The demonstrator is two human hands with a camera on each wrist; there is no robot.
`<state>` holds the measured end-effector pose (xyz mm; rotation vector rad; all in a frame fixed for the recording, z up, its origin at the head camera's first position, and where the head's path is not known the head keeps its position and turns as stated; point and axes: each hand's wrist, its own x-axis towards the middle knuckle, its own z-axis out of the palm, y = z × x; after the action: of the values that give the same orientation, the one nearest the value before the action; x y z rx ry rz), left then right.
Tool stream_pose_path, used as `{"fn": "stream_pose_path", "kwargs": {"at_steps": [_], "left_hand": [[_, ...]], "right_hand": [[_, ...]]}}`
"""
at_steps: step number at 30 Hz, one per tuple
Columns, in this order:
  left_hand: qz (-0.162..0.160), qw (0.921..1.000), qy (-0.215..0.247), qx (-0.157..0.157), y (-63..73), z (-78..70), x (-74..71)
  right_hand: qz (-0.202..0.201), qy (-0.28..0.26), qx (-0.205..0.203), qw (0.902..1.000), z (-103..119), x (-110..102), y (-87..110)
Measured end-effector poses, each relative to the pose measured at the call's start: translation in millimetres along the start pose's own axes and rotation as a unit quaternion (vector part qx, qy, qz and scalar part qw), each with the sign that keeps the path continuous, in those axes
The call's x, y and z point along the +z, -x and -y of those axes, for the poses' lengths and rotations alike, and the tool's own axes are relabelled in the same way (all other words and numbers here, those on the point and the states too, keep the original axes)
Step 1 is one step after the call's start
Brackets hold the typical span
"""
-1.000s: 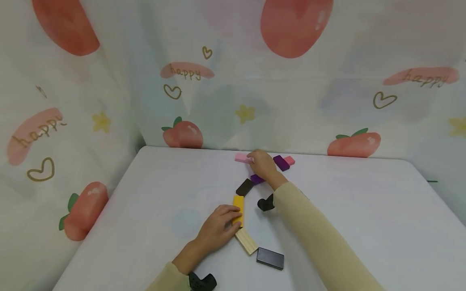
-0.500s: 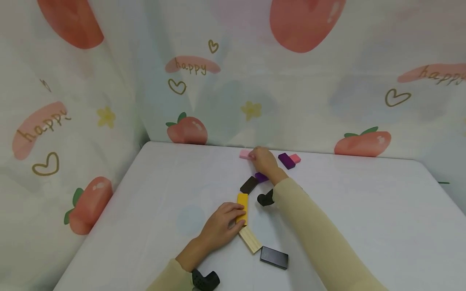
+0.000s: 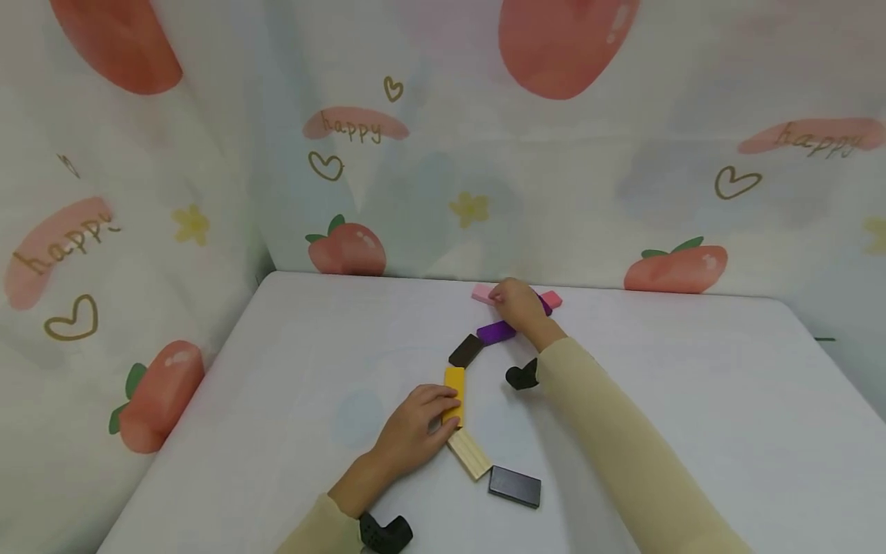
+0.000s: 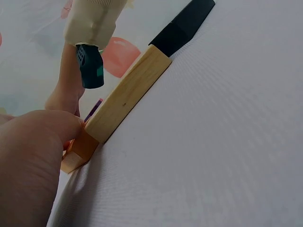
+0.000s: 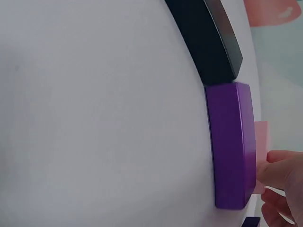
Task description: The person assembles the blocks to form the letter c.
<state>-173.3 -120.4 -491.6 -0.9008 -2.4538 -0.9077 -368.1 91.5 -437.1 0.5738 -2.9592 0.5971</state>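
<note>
In the head view my left hand [image 3: 414, 431] lies over a yellow block [image 3: 454, 378], with fingers across it and thumb at its near end. The thumb shows against this block in the left wrist view too. At the back of the table my right hand [image 3: 521, 306] pinches a light pink block [image 3: 482, 293]; the right wrist view shows thumb and finger on the pink block [image 5: 262, 137], behind a purple block [image 5: 232, 146]. A second purple block [image 3: 546, 307] is mostly hidden by the right hand, and a darker pink block [image 3: 552, 298] sits just past it.
A curved row runs along the white table [image 3: 657, 400]: a black block [image 3: 515, 486], a bare wood block [image 3: 470, 454], the yellow block, a dark brown block [image 3: 467, 351], then purple. A patterned cloth [image 3: 429, 177] stands behind the far edge. Black wrist-worn devices [image 3: 386, 534] protrude near both cuffs.
My right hand has moved right along the far edge with the light pink block, now covering most of the farther purple block. My left hand stays on the yellow block.
</note>
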Motion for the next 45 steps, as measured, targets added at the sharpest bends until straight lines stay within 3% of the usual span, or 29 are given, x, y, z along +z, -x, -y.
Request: {"fn": "stream_pose_path", "kwargs": {"at_steps": [11, 38, 45], "left_hand": [[0.001, 1.0000, -0.006, -0.005, 0.2, -1.5, -0.4], [-0.009, 0.9999, -0.011, 0.001, -1.0, -4.9, 1.9], [-0.007, 0.9999, -0.008, -0.007, 0.2, -6.2, 0.7]], "right_hand": [[0.030, -0.003, 0.009, 0.9995, -11, -13, 19.7], [-0.026, 0.032, 0.007, 0.9991, -27, -29, 84.2], [0.005, 0.029, 0.026, 0.9992, -28, -33, 102.3]]}}
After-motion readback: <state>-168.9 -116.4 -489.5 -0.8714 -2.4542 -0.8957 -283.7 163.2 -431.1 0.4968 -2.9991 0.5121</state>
